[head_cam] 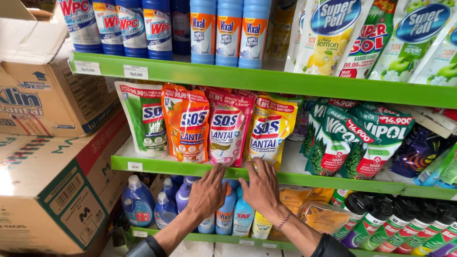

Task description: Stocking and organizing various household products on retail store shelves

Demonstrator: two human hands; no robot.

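Green shelf edge bears both flat, empty hands, left hand and right hand, below glossy yellow pouch.

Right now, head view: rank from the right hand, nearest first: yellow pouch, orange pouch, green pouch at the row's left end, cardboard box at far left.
From the right hand:
1. Yellow pouch, just above the fingertips, middle shelf.
2. Orange pouch, up and left, same shelf.
3. Green pouch, at the row's left end.
4. Cardboard box, far left, beside the shelving.
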